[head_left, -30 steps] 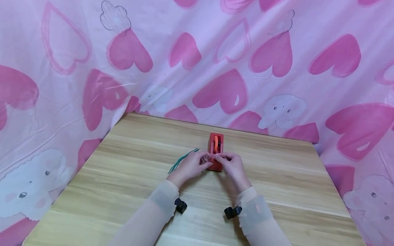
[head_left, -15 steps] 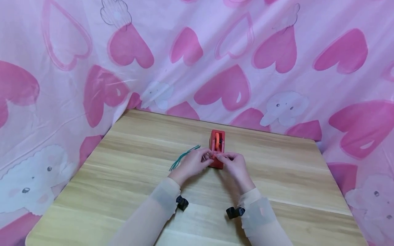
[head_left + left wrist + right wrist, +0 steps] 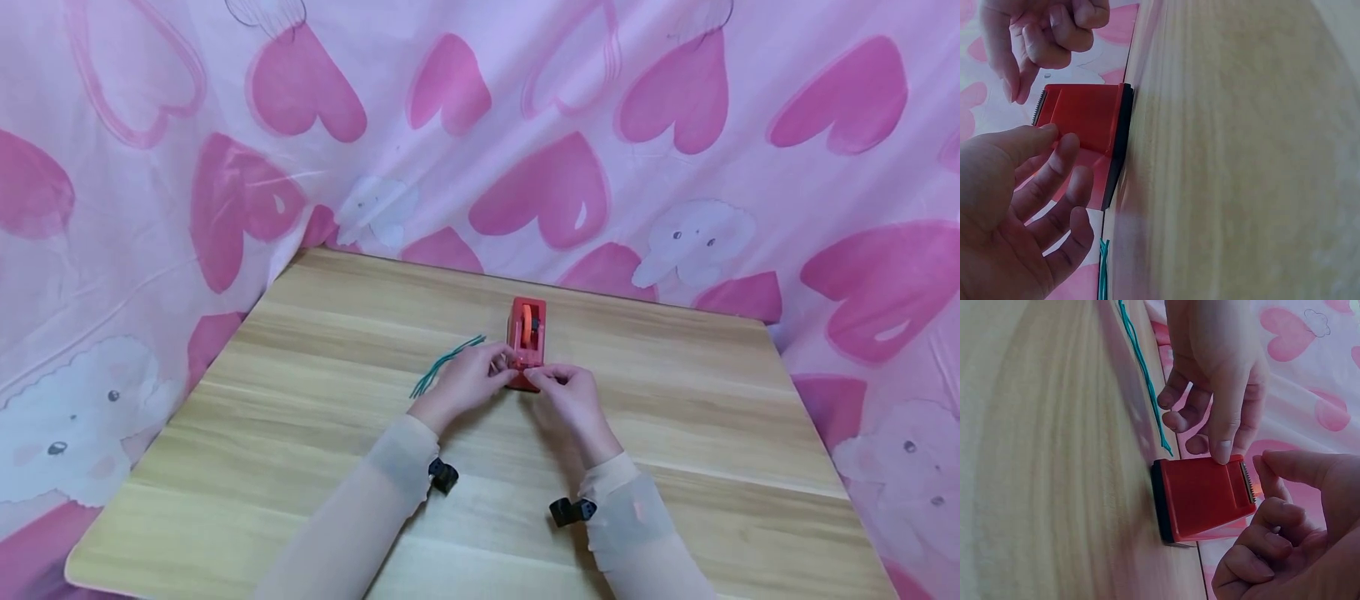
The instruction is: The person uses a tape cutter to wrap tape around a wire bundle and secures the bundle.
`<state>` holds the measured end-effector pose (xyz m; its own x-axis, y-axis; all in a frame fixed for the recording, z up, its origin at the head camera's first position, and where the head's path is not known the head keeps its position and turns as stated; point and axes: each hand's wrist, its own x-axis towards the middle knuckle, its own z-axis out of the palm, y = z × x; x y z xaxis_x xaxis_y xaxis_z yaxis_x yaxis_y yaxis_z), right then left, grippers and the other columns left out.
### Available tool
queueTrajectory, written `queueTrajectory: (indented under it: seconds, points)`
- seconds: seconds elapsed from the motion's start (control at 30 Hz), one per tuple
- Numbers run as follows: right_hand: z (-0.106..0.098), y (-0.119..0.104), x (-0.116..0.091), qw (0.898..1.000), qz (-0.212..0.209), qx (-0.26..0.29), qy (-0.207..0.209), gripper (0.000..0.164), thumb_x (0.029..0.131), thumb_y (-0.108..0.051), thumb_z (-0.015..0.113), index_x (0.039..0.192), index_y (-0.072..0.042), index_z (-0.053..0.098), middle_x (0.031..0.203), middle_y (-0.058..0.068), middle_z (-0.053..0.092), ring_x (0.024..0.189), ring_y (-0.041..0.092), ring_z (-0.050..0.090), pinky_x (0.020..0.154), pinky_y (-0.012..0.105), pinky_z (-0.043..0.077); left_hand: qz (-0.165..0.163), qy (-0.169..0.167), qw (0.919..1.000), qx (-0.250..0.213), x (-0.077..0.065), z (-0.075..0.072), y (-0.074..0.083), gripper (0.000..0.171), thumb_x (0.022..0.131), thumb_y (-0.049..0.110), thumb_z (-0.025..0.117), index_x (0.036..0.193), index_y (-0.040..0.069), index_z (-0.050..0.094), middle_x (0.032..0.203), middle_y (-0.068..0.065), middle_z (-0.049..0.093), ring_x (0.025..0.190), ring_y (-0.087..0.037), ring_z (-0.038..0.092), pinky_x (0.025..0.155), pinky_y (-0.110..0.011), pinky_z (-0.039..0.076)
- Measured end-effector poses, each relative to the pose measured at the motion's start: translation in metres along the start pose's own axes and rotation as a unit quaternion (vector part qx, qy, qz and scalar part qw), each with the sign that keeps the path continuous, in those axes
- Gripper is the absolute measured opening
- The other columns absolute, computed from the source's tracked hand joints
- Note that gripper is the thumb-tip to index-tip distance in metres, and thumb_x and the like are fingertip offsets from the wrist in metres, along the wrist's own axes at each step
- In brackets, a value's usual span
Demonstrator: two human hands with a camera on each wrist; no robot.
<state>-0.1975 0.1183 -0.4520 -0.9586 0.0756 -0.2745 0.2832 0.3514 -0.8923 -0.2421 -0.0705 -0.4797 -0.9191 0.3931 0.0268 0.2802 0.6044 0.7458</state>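
A red tape dispenser (image 3: 542,321) with a black base (image 3: 1124,119) stands on the table, an orange-cored roll (image 3: 527,323) inside it. Its serrated blade (image 3: 1248,483) faces the person. From the left, my left hand (image 3: 467,377) holds the dispenser's front edge beside the blade with thumb and forefinger; its other fingers are loosely bent. My right hand (image 3: 576,398) is just in front of the blade, thumb and forefinger tips pinched together at the tape's free end. The clear strip itself hardly shows. The remaining right fingers (image 3: 1244,565) are curled towards the palm.
Several green wires (image 3: 442,363) lie on the wooden table (image 3: 360,333) left of the dispenser, close to the left hand. A pink cloth (image 3: 420,167) printed with hearts hangs behind the table and at both sides.
My right fingertips have drawn slightly back from the dispenser, towards the person. My left hand stays at its front edge. The head view has tilted down a little.
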Motion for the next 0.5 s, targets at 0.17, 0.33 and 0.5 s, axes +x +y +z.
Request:
queueTrajectory:
  seconds: [0.17, 0.33, 0.5]
  points:
    - [-0.001, 0.006, -0.004, 1.000, -0.005, 0.003, 0.006, 0.028, 0.098, -0.031, 0.071, 0.112, -0.007, 0.078, 0.124, 0.010, 0.073, 0.113, 0.022, 0.058, 0.098, 0.038, 0.046, 0.002, -0.008, 1.0000, 0.002, 0.003, 0.000, 0.004, 0.018, 0.101, 0.029, 0.069, 0.118, 0.025, 0.069, 0.092, 0.009, 0.068, 0.079, -0.010, 0.063, 0.069, -0.026, 0.054]
    - [0.001, 0.007, -0.010, 1.000, -0.010, 0.003, 0.007, 0.028, 0.098, -0.030, 0.071, 0.111, -0.006, 0.078, 0.121, 0.011, 0.074, 0.114, 0.022, 0.061, 0.101, 0.041, 0.045, -0.004, -0.010, 0.9999, 0.009, 0.003, 0.000, 0.003, 0.019, 0.101, 0.030, 0.069, 0.119, 0.026, 0.068, 0.093, 0.009, 0.068, 0.081, -0.011, 0.063, 0.070, -0.026, 0.054]
    - [0.002, 0.009, -0.014, 1.000, -0.011, 0.010, 0.003, 0.026, 0.097, -0.028, 0.072, 0.109, -0.006, 0.078, 0.119, 0.011, 0.074, 0.112, 0.022, 0.061, 0.099, 0.039, 0.046, -0.016, -0.011, 0.9998, 0.000, 0.001, 0.000, 0.003, 0.020, 0.101, 0.031, 0.068, 0.121, 0.026, 0.067, 0.095, 0.008, 0.067, 0.080, -0.012, 0.064, 0.069, -0.027, 0.055]
